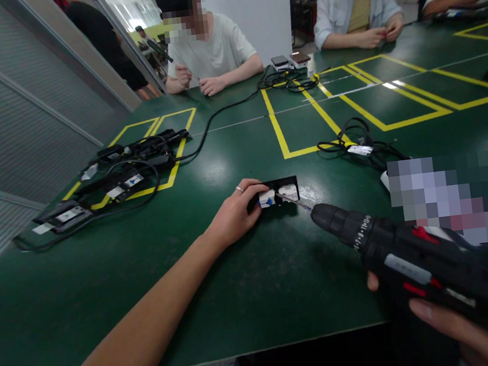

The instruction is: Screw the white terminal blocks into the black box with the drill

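My left hand, a ring on one finger, grips the left end of a small black box on the table. Inside the box sit two white blocks, and the left block has a blue mark. My right hand is wrapped around a black cordless drill with red details, pointing left. Its long thin bit reaches the middle of the box, between the two blocks. Whether the tip touches a screw is too small to tell.
The green table carries yellow tape outlines. Black power strips with cables lie at left, a coiled cable at right. Two phones lie at the back. Across the table a person holds a drill-like tool; others sit at right.
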Demonstrator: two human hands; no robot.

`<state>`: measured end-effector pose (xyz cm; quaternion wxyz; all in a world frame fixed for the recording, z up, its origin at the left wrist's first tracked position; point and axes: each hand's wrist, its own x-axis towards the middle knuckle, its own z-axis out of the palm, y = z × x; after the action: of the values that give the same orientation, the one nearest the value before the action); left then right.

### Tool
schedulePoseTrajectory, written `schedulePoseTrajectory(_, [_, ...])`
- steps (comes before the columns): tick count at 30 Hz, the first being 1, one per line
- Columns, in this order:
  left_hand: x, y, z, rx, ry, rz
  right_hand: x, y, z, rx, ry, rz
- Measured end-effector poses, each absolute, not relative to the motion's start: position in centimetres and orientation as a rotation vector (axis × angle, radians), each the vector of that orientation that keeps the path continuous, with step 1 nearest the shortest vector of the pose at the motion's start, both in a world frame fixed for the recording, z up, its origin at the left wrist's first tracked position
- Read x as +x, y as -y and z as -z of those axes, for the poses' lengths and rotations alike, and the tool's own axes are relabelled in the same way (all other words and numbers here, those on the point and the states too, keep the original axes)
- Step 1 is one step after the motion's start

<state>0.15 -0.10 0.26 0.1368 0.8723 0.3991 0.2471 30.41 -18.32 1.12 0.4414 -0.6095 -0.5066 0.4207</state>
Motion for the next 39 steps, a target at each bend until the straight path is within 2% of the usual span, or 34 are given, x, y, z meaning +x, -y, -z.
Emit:
schedulePoseTrajectory(6, [0.18,0.13,-0.23,2.523,-1.17,-0.705,30.14,18.52,-1.34,-1.534,1.152,-1.176])
schedulePoseTrajectory(18, [0.22,0.15,-0.27,2.523,-1.161,-0.723,30.23,18.52,-1.04,-1.574,1.201,-1.047])
schedulePoseTrajectory(30, [0.19,0.04,-0.22,2.532,-1.163,-0.72,29.99,18.42,-1.64,-1.538,1.151,-1.169])
schedulePoseTrajectory(39, [0.23,0.11,-0.32,2.528,-1.186,-0.686,30.53,18.23,-1.22,-1.525,1.245,-1.045])
